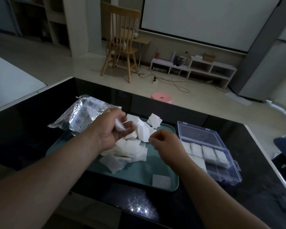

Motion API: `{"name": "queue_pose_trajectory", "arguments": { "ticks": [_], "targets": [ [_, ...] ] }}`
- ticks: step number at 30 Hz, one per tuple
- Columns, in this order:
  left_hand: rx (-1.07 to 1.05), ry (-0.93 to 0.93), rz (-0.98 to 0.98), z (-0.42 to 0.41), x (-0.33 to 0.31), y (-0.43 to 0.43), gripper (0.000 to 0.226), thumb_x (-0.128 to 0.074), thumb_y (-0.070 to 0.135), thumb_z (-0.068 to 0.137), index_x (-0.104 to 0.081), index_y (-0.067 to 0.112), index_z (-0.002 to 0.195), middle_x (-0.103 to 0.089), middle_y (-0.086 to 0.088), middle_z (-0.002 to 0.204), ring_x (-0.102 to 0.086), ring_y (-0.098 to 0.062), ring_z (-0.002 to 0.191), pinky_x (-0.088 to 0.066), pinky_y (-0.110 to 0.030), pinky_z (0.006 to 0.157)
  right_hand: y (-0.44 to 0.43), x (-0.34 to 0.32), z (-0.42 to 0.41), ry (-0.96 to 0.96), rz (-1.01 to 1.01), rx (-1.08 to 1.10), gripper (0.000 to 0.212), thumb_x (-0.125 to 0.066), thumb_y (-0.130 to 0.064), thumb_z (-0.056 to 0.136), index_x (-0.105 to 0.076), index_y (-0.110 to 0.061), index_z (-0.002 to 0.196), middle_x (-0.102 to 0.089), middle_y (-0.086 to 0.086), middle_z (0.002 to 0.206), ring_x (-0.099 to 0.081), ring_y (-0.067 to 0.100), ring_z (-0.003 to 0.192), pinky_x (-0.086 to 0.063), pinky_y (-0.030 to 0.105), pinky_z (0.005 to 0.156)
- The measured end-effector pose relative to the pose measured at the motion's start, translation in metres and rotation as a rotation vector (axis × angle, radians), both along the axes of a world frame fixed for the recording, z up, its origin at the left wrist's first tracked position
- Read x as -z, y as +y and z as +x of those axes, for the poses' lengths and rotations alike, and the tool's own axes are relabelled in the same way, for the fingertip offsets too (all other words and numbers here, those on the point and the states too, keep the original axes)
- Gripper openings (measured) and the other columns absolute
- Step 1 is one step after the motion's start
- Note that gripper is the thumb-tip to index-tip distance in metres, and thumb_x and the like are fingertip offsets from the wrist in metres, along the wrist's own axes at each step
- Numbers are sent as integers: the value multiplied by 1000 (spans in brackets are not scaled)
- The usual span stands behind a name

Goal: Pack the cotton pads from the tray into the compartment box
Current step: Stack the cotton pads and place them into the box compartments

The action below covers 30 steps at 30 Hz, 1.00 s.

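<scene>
A: How far along is the packing, as you judge it?

B: About half, I think, not more. On the black table (23,138) stands the green tray (147,176). Just beside it, on the right, is the clear box (221,171), with its lid (198,133) open to the back. The far row of compartments is filled with white stacks (210,153). In the near row the left part has pads too, but the right compartments look dark and empty.

A: And the tray?

B: A big loose pile (130,151) of pads lies in its middle and far part, many crossed over each other. One single pad (161,180) lies apart, in the near right corner. So there is much left to move. A silver bag (82,113) lies behind the tray on the left, and I cannot tell if something is inside.

A: What do the hands do?

B: Both are over the pile. The left hand (112,128) is turned with the palm half up. Its fingers are curled around a small bunch (120,125) of pads, a little above the pile. The right hand (163,141) is lower, knuckles up, with the fingers bent toward the thumb at the edge of the pile. Whether it pinches a pad there I cannot tell, because the fingertips are hidden.

A: The next step, then?

B: I guess to make the bunch even and bring it to an empty compartment.
</scene>
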<state>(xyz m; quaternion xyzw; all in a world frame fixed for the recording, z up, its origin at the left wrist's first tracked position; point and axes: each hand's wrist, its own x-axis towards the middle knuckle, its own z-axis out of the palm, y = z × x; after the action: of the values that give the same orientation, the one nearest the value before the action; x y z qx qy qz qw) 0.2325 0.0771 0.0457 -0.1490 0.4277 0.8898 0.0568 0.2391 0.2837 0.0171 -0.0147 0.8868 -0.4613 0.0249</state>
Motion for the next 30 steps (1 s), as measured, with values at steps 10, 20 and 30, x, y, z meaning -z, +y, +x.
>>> {"name": "queue_pose_trajectory", "arguments": {
  "ticks": [10, 20, 30],
  "targets": [
    [50, -5, -74, 4, -7, -22, 14, -67, 15, 97, -58, 21, 104, -57, -2, 76, -51, -10, 56, -41, -16, 42, -43, 23, 3, 210, 610, -449, 53, -69, -45, 94, -51, -35, 143, -58, -7, 138, -53, 20, 125, -44, 42, 105],
    [53, -27, -151, 3, -2, -20, 10, -61, 9, 97, -62, 17, 103, -59, -6, 82, -52, -13, 59, -42, -18, 43, -35, 20, -1, 220, 518, -383, 29, -53, -27, 104, -66, -34, 129, -72, -5, 117, -64, 22, 105, -51, 34, 83],
    [172, -224, -305, 4, 21, -6, 28, -73, 30, 93, -59, 8, 103, -51, -5, 82, -46, -9, 52, -35, -16, 36, -13, 6, -1, 486, 399, -171, 23, -58, -32, 104, -72, -34, 122, -73, -10, 100, -65, 13, 85, -54, 34, 72]
  ]
}}
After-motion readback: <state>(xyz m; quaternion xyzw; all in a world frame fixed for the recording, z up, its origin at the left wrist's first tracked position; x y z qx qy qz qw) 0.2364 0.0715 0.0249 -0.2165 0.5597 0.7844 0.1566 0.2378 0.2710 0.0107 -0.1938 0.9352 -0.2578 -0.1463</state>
